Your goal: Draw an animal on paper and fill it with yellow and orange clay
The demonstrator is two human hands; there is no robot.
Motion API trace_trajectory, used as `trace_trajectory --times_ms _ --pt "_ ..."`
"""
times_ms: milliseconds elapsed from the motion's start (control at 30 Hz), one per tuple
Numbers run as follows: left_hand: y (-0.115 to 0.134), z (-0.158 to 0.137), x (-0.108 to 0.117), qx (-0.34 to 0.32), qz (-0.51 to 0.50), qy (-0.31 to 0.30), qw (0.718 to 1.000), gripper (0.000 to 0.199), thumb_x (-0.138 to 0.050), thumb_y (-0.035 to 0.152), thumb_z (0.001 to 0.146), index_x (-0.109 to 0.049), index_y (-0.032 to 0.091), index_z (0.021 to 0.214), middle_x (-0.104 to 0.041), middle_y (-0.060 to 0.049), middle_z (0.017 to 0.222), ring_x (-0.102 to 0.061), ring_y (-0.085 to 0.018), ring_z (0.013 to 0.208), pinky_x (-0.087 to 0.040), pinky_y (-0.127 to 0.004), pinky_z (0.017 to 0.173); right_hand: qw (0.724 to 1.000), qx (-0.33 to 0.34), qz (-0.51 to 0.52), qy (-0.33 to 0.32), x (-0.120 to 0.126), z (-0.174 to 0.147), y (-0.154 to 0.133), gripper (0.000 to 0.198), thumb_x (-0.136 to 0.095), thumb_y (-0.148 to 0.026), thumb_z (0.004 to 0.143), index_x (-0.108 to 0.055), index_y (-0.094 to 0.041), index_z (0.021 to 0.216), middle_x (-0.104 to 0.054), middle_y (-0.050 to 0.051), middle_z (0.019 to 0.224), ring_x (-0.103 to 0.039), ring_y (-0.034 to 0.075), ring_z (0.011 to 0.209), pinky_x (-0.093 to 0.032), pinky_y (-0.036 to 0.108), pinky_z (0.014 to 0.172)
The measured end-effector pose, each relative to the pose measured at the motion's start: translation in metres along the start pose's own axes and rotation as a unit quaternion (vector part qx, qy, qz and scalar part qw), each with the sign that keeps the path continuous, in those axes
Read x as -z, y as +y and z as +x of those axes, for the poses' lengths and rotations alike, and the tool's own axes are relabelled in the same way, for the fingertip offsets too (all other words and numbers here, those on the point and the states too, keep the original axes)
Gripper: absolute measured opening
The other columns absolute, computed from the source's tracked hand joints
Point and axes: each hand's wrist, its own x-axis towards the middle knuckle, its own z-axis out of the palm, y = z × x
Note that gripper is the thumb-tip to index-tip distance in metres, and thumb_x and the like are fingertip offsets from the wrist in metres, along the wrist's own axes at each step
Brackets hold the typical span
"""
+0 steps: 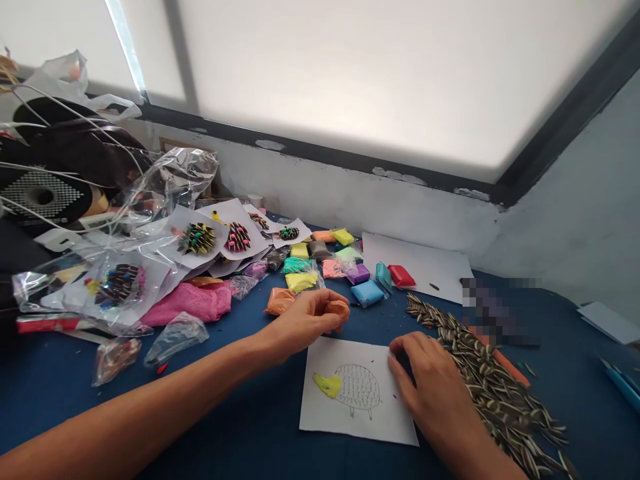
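My left hand [310,317] is closed in a pinch on a lump of orange modelling clay [339,313], just above the top edge of a white paper sheet [320,417]. The sheet bears a pencil drawing of a hedgehog [357,387] whose head is covered in yellow clay [329,385]. My right hand [425,373] lies on the sheet's right edge, thumb and fingers apart and loosely bent, with nothing visible in it. Behind my left hand sits a packet of orange clay [279,301]. To the right of my right hand spreads a pile of striped sunflower seeds [493,387].
Several coloured clay packets [367,292] stand at the back of the blue table [235,427]. Seed-covered hedgehog crafts [197,239], a pink cloth [187,301] and clear plastic bags [176,339] crowd the left. An orange stick [510,367] lies beside the seeds.
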Motion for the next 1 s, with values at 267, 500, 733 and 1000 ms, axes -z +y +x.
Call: trace_trajectory --times_ms 267,500,733,1000 --pt "0.000 0.001 -0.001 0.019 -0.010 0.004 1.000 0.025 -0.061 0.017 0.077 -0.058 0.014 0.101 -0.060 -0.001 0.085 -0.059 -0.013 0.079 -0.045 -0.031 0.082 1.000 -0.007 0.012 -0.001 -0.003 0.006 0.003 0.018 -0.047 -0.024 0.086 -0.062 -0.021 0.076 -0.063 0.008 0.079 -0.056 0.025 0.074 -0.043 0.042 0.068" --pt "0.013 -0.003 -0.001 -0.007 -0.005 0.026 1.000 0.020 -0.061 0.015 0.079 -0.060 0.014 0.100 -0.063 -0.001 0.088 -0.060 -0.012 0.080 -0.045 -0.028 0.080 0.996 0.038 0.059 0.047 0.016 0.008 -0.005 0.018 -0.049 -0.022 0.089 -0.056 -0.023 0.072 -0.063 0.001 0.070 -0.060 0.017 0.064 -0.047 0.029 0.058" --pt "0.037 -0.008 0.011 -0.101 -0.060 0.074 0.990 0.024 -0.065 0.031 0.085 -0.064 0.014 0.101 -0.067 -0.004 0.093 -0.064 -0.013 0.080 -0.045 -0.026 0.076 0.957 0.138 0.065 0.248 0.055 -0.012 -0.009 0.008 -0.056 -0.019 0.090 -0.057 -0.024 0.096 -0.069 0.003 0.091 -0.067 0.018 0.088 -0.048 0.029 0.079" --pt "0.023 -0.003 0.018 -0.064 -0.081 0.046 0.994 0.019 -0.064 0.034 0.086 -0.062 0.014 0.088 -0.067 -0.004 0.091 -0.067 -0.012 0.071 -0.046 -0.024 0.066 0.972 -0.001 0.141 0.190 0.059 -0.018 -0.017 0.005 -0.056 -0.027 0.088 -0.058 -0.028 0.093 -0.070 0.000 0.083 -0.069 0.016 0.073 -0.052 0.025 0.063"
